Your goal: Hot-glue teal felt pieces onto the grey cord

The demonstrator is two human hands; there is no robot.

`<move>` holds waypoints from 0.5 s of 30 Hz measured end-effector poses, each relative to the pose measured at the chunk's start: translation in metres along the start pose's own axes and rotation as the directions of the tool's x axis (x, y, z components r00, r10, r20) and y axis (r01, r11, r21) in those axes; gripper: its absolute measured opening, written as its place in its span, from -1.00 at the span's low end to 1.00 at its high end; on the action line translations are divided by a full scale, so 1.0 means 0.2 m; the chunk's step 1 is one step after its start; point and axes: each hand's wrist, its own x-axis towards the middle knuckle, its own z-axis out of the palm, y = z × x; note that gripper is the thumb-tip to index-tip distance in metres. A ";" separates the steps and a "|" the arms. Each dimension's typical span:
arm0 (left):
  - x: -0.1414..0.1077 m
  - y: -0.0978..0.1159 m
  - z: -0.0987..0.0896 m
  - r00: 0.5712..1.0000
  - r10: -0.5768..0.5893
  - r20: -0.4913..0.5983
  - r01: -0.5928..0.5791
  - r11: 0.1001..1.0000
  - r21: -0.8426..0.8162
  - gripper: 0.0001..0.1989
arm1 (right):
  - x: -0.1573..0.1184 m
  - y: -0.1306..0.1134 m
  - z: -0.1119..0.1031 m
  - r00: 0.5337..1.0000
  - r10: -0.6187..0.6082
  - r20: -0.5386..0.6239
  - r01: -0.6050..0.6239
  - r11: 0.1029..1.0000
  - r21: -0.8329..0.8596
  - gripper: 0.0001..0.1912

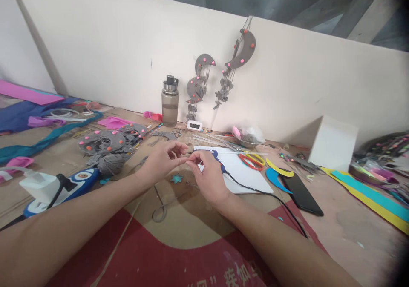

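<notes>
My left hand point(165, 160) and my right hand point(207, 173) meet fingertip to fingertip above the cardboard. Thumb and forefinger are pinched together on each, and whatever they hold is too small to make out. Below the left hand a grey yarn strand point(159, 214) curls on the cardboard. A teal felt star point(176, 179) lies between the wrists. Partly hidden behind my right hand, a blue glue gun point(220, 162) with a black cord rests on a white board point(246, 180).
Scissors with yellow and red handles point(252, 162), yellow and blue crescents point(277, 180) and a black phone point(303, 195) lie right. Left are a grey yarn ball point(110, 163), dotted grey crescents point(105, 141) and a power strip point(79, 185). A water bottle point(170, 104) stands behind.
</notes>
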 end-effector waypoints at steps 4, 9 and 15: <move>-0.01 -0.01 0.01 0.995 0.095 -0.041 -0.094 0.996 0.005 -0.71 | 0.00 0.00 0.00 1.000 0.031 0.001 -0.031 0.999 0.021 -0.95; -0.02 -0.01 0.02 0.990 0.116 -0.074 -0.117 0.993 -0.013 -0.70 | 0.01 0.00 0.00 0.992 0.108 0.059 -0.111 0.992 0.053 -0.95; -0.02 0.03 0.01 0.998 0.045 -0.050 -0.049 0.996 -0.075 -0.67 | 0.02 0.00 0.00 0.986 0.120 0.112 -0.127 0.990 0.055 -0.92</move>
